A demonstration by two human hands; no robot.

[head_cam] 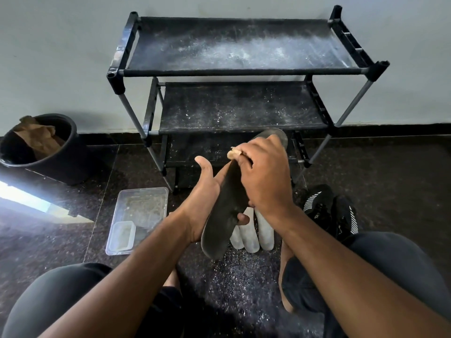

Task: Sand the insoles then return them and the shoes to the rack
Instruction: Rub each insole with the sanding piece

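Insole [225, 211] is being cradled by left hand [202, 191], fingers curling under, while right hand [264, 176] fingers are pinching sandpaper [234, 152] w/ pressure.

bare forearms, no sleeves; dark grey trousers [61, 293].

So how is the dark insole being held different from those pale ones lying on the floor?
The dark insole is charcoal black; the pale insoles are whitish. The dark insole is held up at a slant, gripped by the left hand while the right hand presses a scrap of sandpaper against it; the pale insoles lie side by side on the floor, untouched. They share the same long, rounded outline.
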